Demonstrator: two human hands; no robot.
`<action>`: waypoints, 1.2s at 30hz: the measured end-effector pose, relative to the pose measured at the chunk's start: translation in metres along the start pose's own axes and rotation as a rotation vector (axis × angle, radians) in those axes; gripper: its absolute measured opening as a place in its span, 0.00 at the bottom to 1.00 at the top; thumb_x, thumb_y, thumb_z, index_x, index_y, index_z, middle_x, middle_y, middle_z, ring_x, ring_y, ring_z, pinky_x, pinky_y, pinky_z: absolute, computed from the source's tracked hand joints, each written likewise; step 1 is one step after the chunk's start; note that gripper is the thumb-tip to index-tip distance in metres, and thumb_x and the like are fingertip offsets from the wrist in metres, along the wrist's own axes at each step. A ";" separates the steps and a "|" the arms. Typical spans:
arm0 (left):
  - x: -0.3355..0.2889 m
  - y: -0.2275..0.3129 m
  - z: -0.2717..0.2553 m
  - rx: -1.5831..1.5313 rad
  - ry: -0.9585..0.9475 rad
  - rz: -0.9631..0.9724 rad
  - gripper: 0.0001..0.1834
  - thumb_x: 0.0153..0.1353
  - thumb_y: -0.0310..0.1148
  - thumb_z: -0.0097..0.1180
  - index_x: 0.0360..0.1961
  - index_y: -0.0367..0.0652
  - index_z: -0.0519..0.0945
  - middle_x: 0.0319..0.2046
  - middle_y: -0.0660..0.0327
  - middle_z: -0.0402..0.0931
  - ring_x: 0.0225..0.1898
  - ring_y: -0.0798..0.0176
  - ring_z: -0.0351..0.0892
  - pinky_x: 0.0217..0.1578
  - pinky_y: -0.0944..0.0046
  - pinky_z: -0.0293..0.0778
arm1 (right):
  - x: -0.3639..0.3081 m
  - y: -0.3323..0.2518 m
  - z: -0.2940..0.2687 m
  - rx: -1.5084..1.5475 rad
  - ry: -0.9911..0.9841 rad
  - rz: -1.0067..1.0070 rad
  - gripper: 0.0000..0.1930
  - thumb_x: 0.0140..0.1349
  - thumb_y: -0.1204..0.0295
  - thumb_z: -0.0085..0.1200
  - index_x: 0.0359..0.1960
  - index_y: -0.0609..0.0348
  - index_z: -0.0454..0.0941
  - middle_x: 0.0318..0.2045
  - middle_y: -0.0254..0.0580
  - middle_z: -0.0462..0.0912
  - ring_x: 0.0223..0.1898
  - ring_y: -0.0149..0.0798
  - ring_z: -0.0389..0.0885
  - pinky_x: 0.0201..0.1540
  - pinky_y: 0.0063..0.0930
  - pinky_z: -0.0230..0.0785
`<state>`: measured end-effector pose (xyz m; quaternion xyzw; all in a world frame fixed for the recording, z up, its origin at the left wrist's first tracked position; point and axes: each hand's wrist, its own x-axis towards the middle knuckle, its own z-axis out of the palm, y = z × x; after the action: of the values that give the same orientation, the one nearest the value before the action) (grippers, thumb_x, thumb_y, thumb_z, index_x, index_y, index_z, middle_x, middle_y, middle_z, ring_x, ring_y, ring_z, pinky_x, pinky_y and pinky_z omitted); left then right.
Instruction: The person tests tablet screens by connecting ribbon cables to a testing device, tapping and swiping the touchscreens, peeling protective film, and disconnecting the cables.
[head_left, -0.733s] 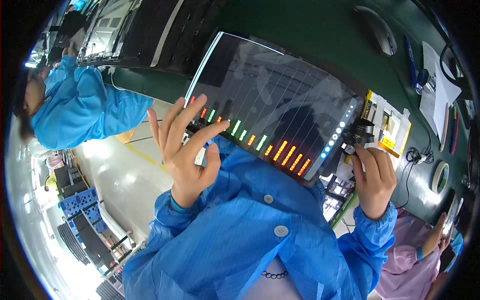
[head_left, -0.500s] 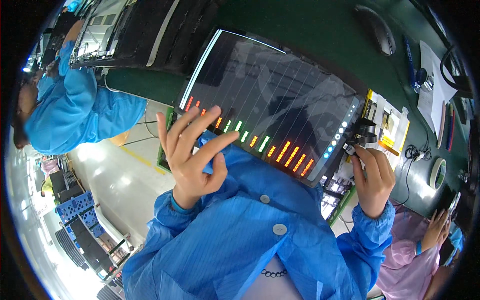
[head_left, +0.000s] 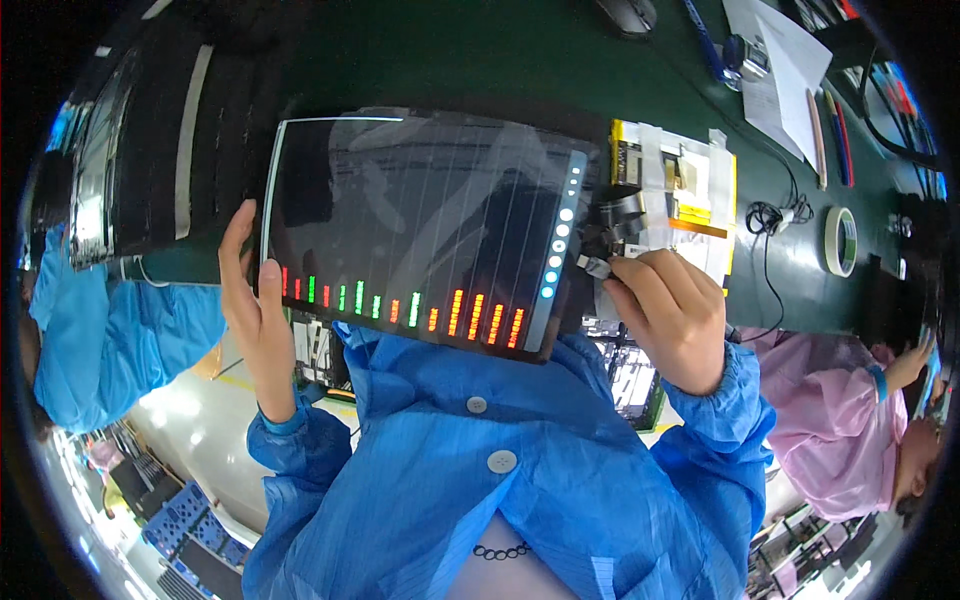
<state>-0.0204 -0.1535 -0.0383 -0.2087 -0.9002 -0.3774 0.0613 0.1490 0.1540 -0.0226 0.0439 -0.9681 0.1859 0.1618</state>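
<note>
A dark tablet screen (head_left: 400,220) lies in front of me, lit with short red and green columns along its near side and a strip of round icons at its right. At its left edge is my left hand (head_left: 258,320), thumb at the front rim and fingers along the side, closed on it. Beside the right edge, my right hand (head_left: 672,315) pinches a small cable plug (head_left: 595,266), its metal tip pointing toward the tablet and apart from it. Black flexible strips (head_left: 622,215) stick out near the plug.
A taped board with yellow edges (head_left: 680,185) lies right of the tablet. Beyond are a coiled black cable (head_left: 770,215), a tape roll (head_left: 841,242), pens (head_left: 838,135), paper (head_left: 785,85) and a mouse (head_left: 630,14). People in blue (head_left: 130,330) and pink (head_left: 820,410) sit at either side.
My left hand has come down from above the screen to its left edge. The tablet now sits straighter and farther left in view. The plug in my right hand shows more plainly, apart from the tablet.
</note>
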 end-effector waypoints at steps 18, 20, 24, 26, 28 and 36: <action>0.014 -0.008 -0.001 -0.330 -0.146 -0.038 0.45 0.51 0.59 0.47 0.63 0.37 0.62 0.64 0.50 0.58 0.66 0.54 0.55 0.64 0.59 0.51 | 0.014 0.023 -0.006 0.020 -0.181 -0.249 0.10 0.42 0.76 0.53 0.30 0.61 0.71 0.29 0.42 0.71 0.32 0.39 0.76 0.30 0.30 0.72; 0.015 -0.005 -0.001 -0.340 -0.148 -0.045 0.45 0.50 0.59 0.47 0.63 0.37 0.62 0.64 0.50 0.58 0.66 0.54 0.55 0.63 0.59 0.53 | 0.013 0.023 -0.003 0.078 -0.173 -0.226 0.09 0.44 0.76 0.54 0.30 0.62 0.72 0.28 0.42 0.71 0.31 0.40 0.76 0.30 0.31 0.72; 0.013 -0.004 -0.004 -0.332 -0.152 -0.026 0.45 0.50 0.58 0.47 0.63 0.37 0.62 0.64 0.51 0.57 0.66 0.54 0.56 0.63 0.60 0.54 | 0.015 0.017 -0.003 0.109 -0.154 -0.196 0.08 0.48 0.75 0.56 0.30 0.62 0.73 0.29 0.42 0.72 0.30 0.41 0.77 0.30 0.31 0.72; 0.014 -0.006 -0.009 -0.267 -0.153 0.002 0.45 0.49 0.59 0.47 0.63 0.37 0.62 0.64 0.51 0.56 0.66 0.53 0.55 0.63 0.60 0.53 | 0.016 0.014 -0.002 0.181 -0.127 -0.119 0.08 0.50 0.74 0.58 0.29 0.62 0.74 0.30 0.42 0.74 0.29 0.42 0.77 0.30 0.32 0.72; 0.016 -0.008 -0.010 -0.352 -0.176 -0.015 0.45 0.50 0.58 0.47 0.63 0.36 0.63 0.64 0.50 0.56 0.66 0.53 0.55 0.64 0.60 0.52 | 0.015 0.010 -0.003 0.208 -0.147 -0.130 0.08 0.48 0.74 0.60 0.29 0.61 0.75 0.29 0.42 0.75 0.28 0.42 0.77 0.29 0.32 0.71; 0.020 -0.011 -0.013 -0.692 -0.200 -0.107 0.45 0.42 0.41 0.52 0.64 0.36 0.58 0.62 0.49 0.58 0.66 0.54 0.55 0.65 0.61 0.47 | 0.013 0.000 -0.010 0.240 -0.232 0.033 0.09 0.46 0.78 0.62 0.28 0.63 0.76 0.25 0.43 0.75 0.25 0.45 0.77 0.27 0.35 0.69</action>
<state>-0.0436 -0.1632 -0.0309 -0.2056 -0.7304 -0.6400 -0.1212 0.1399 0.1580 -0.0095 0.0680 -0.9518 0.2964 0.0395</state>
